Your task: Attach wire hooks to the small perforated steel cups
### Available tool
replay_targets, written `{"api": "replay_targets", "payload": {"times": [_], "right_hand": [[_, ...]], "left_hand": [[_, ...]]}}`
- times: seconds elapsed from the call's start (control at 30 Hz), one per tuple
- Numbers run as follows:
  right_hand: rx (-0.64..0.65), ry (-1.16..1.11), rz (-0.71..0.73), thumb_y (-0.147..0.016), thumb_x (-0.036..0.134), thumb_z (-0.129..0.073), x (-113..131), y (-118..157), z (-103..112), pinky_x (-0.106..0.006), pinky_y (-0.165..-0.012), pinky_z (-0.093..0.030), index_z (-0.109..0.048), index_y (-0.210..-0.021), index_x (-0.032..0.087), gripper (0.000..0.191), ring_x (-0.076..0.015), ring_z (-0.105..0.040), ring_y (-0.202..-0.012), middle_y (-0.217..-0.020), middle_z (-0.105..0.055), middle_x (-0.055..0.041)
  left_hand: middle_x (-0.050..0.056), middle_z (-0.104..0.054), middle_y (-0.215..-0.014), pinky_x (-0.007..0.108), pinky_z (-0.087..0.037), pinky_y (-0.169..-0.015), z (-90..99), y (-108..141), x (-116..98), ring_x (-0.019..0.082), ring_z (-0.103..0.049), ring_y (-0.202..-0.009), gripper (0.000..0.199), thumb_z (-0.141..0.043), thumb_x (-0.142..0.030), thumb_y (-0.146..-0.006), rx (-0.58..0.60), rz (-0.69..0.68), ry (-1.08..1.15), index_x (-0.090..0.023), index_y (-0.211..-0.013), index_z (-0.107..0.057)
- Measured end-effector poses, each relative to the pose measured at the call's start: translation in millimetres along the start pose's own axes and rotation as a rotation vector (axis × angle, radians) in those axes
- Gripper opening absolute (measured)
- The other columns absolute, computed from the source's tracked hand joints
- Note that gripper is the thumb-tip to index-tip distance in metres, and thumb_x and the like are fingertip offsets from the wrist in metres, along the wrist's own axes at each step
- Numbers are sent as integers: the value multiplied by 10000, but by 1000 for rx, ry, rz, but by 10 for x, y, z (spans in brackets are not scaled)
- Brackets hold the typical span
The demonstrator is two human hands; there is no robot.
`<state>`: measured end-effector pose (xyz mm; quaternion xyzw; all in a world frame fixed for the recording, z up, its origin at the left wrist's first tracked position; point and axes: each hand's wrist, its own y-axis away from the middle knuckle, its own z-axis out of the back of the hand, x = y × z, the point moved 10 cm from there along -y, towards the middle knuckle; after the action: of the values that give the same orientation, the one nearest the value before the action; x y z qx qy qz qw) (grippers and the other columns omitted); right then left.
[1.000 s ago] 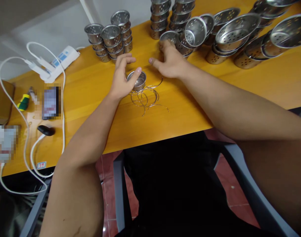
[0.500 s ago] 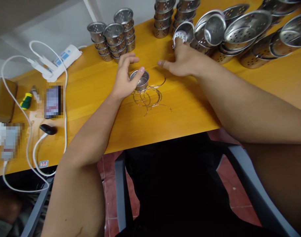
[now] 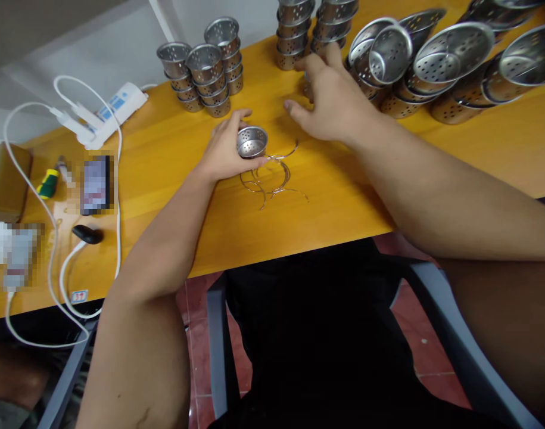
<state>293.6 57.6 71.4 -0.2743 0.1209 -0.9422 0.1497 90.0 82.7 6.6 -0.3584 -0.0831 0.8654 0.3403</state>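
Observation:
My left hand (image 3: 227, 149) is wrapped round a small perforated steel cup (image 3: 252, 143), thumb along the front and fingers behind. The cup's mouth tilts toward me. Under and in front of it lie several thin curved wires (image 3: 281, 179), loosely tangled on the table. Farther right, my right hand (image 3: 332, 95) reaches over the table, thumb and fingers spread. Behind its palm shows a sliver of another perforated cup (image 3: 307, 88), mostly hidden; whether the fingers touch it I cannot tell.
Stacked perforated cups (image 3: 204, 65) stand at the back left, with taller stacks (image 3: 293, 36) at back middle. Larger nested cups (image 3: 453, 56) lean at the right. A white power strip (image 3: 115, 113), cables, a phone (image 3: 96, 185) and a green-yellow handle (image 3: 47, 183) occupy the left side.
My left hand has closed round the small cup, which now tilts toward me. My right hand has turned and drawn slightly nearer, covering the cup whose mouth was visible before.

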Motion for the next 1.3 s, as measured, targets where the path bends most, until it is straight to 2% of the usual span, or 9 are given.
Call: {"api": "replay_targets", "payload": {"times": [0.1,0.2,0.3,0.47,0.6,0.8,0.93,1.13,1.3], "right_hand": [[199,-68,187,-1039,387,-702,193,25,-157,-497,-1088,-491,-713,-1281,228,290,-340,-663,-1125,-1239,-707,-135],[471,-83,240,-878,513,-922,198,99,-451,-469,-984,-501,-744,-1109,236,403,-298,-661,-940,-1068,-727,-82],[550,-72,220,-800,513,-997,135,115,-628,-438,-972,-496,-743,-1026,236,438,-274,-656,-925,-981,-710,-54],[525,-78,265,-950,422,-826,230,141,-746,-388,-911,-508,-762,-1020,259,189,-246,-676,-879,-909,-714,-19],[436,-1,353,-958,318,-732,330,164,-780,-389,-908,-513,-754,-983,259,68,-270,-680,-949,-1013,-720,-46],[419,-3,402,-983,264,-684,382,202,-781,-379,-938,-516,-718,-1051,241,79,-267,-641,-988,-1125,-675,-74],[407,-46,473,-1008,195,-593,458,210,-668,-377,-941,-510,-668,-1110,223,130,-253,-621,-967,-1110,-654,-78],[259,-256,600,-1041,362,-643,534,193,-499,-434,-1008,-511,-642,-1033,224,139,-314,-620,-1074,-1209,-618,-130],[200,-352,558,-1063,514,-664,587,192,-398,-431,-949,-513,-635,-1053,240,276,-312,-620,-1045,-1093,-649,-111]], "left_hand": [[119,-666,-1472,600,-539,-1212,45,-13,77,413,-674,-1367,1029,-989,-682,-642,-68,4,32,-344,-1472,-483],[107,-612,-1559,591,-524,-1236,76,-26,120,398,-636,-1415,1004,-968,-690,-675,-125,-6,39,-369,-1478,-459],[111,-601,-1577,611,-510,-1244,80,-33,139,406,-622,-1428,1029,-952,-728,-679,-143,-7,23,-375,-1496,-436],[96,-645,-1499,578,-531,-1220,88,-39,104,371,-647,-1387,900,-833,-843,-756,-155,-12,44,-375,-1438,-477],[87,-644,-1461,566,-544,-1206,96,-49,85,353,-659,-1364,875,-779,-893,-766,-183,-24,94,-383,-1405,-470],[99,-604,-1501,563,-552,-1190,110,-57,105,348,-637,-1396,990,-713,-962,-758,-230,-5,117,-420,-1492,-331],[89,-653,-1369,558,-596,-1093,185,-81,170,336,-699,-1262,1027,-704,-1004,-716,-311,10,137,-428,-1471,-314],[55,-685,-1263,494,-609,-1014,375,-86,315,320,-716,-1161,946,-934,-881,-584,-505,-14,226,-375,-1255,-499],[53,-691,-1287,477,-597,-1054,389,-86,348,315,-704,-1212,892,-993,-772,-621,-508,-38,270,-370,-1272,-533]]}}
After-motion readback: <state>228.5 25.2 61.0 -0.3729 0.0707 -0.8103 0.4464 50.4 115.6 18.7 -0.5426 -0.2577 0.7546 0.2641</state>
